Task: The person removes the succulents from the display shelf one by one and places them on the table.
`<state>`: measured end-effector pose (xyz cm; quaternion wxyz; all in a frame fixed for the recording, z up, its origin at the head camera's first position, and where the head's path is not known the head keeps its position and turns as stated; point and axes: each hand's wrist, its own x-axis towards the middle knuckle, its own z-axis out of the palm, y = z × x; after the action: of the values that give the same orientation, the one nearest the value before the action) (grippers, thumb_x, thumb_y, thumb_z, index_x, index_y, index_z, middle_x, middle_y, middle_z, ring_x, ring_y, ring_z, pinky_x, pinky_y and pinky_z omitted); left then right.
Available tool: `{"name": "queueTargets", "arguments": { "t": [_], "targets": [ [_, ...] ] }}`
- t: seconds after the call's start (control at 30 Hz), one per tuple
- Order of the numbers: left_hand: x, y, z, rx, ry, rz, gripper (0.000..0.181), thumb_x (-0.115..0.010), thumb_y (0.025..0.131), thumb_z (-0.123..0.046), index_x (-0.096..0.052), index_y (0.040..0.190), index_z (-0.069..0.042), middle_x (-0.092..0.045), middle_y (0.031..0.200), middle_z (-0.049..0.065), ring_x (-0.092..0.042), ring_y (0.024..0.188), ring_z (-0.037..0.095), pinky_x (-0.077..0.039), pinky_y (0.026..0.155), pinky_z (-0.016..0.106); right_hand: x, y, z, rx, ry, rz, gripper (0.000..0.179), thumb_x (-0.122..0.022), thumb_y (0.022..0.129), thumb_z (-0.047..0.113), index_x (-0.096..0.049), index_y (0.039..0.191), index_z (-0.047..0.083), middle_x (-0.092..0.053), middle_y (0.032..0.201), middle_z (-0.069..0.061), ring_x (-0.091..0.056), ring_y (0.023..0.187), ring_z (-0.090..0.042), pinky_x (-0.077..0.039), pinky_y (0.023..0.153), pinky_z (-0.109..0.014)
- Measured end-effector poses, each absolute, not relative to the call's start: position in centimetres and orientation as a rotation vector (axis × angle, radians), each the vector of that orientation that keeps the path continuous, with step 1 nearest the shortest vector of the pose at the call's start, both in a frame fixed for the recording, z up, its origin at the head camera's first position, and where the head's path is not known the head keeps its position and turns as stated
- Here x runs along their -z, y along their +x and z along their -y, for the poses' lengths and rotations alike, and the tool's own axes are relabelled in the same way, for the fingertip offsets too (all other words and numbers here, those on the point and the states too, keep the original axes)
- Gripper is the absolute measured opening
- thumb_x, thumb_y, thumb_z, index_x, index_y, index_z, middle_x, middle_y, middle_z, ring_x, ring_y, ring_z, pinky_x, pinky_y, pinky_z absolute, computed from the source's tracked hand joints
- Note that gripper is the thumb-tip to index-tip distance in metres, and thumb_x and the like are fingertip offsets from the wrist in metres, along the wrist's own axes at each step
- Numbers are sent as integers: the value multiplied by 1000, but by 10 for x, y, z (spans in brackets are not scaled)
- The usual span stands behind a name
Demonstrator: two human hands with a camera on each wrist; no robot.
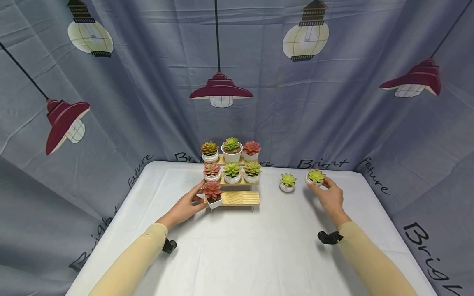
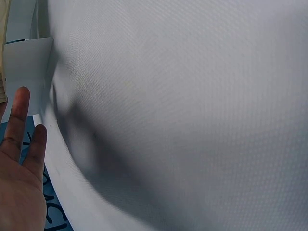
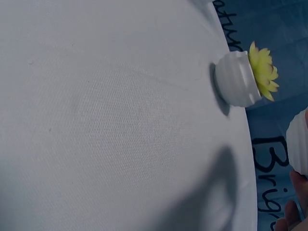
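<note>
My left hand lies against the left end of a three-tier wooden plant stand, beside a red succulent in a square white pot on the lowest step. In the left wrist view, two fingers of that hand extend straight alongside the stand's white side panel. Over to the right, my right hand pinches the round white pot of a yellow-green succulent, held above the table. A matching potted succulent stands on the cloth to its left.
The stand's middle step carries a pink succulent and two green ones; the top carries an orange-brown one, a green one in a larger pot and a red one. Behind the white-covered table hangs a grey-blue curtain.
</note>
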<state>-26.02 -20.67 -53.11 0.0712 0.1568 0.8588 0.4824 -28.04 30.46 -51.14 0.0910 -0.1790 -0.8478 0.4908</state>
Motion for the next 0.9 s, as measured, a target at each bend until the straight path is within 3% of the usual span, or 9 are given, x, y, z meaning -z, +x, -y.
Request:
{"name": "queueTargets", "arguments": {
  "t": [0.33, 0.63, 0.9],
  "targets": [
    [531, -260, 207, -1426, 476, -2598, 92, -77, 95, -29, -18, 164, -41, -51, 149, 10, -65, 109, 17, -49, 107, 51, 519, -287, -309, -1399, -631, 2573, 93, -75, 89, 55, -37, 159, 7, -50, 150, -19, -28, 142, -41, -25, 115, -61],
    [529, -260, 206, -1427, 470, -2601, 92, -78, 94, -27, -19, 164, -42, -51, 149, 9, -64, 110, 18, -47, 109, 52, 528, -291, -312, -1335, -667, 2624, 94, -74, 89, 57, -37, 159, 6, -49, 150, -19, -30, 137, -43, -28, 110, -61],
    [530, -260, 207, -1399, 449, -2623, 91, -78, 94, -30, -20, 164, -39, -52, 149, 8, -64, 109, 17, -51, 102, 50, 536, -292, -314, -1273, -694, 2669, 93, -73, 90, 56, -37, 159, 6, -49, 151, -19, -31, 135, -45, -28, 111, -61]
  ]
}}
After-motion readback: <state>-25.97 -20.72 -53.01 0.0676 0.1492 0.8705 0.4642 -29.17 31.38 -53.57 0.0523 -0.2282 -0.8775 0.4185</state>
